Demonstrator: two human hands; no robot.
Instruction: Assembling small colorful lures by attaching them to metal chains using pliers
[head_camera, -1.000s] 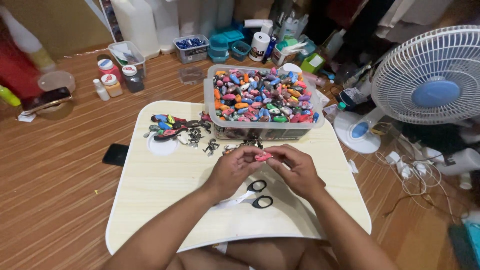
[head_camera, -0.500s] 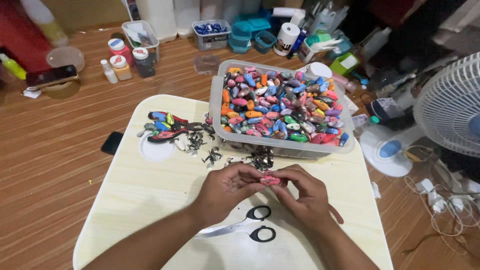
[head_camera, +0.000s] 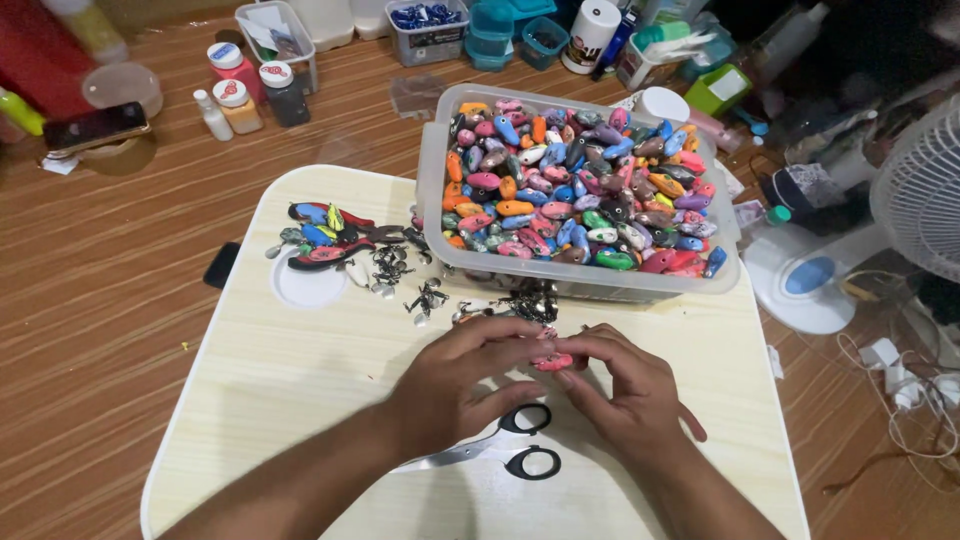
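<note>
- We are holding one small pink oval piece (head_camera: 553, 361) between both hands, just above the pale wooden lap table (head_camera: 300, 400), near its middle.
- Our left hand (head_camera: 470, 375) is pinching the piece's left end with thumb and fingertips pressed together.
- Our right hand (head_camera: 625, 395) is gripping the right end, its fingers curling over the piece while the little finger is sticking out to the side.
- One pair of black-handled scissors (head_camera: 505, 450) is lying on the table directly under our hands, blades pointing left.
- A loose scatter of small dark metal clips and rings (head_camera: 500, 305) is lying just beyond our fingertips; we cannot count them.
- One clear plastic tub (head_camera: 432, 190) is sitting at the table's far edge, heaped with many coloured oval pieces (head_camera: 580, 190), too many to count.
- A small pile of finished coloured pieces with metal fittings (head_camera: 325, 238) is resting beside the table's one round cup recess (head_camera: 308, 285).
- One white electric fan (head_camera: 920, 190) is standing on the floor to the right.
- One dark phone (head_camera: 92, 127) is lying on the wooden floor to the far left.
</note>
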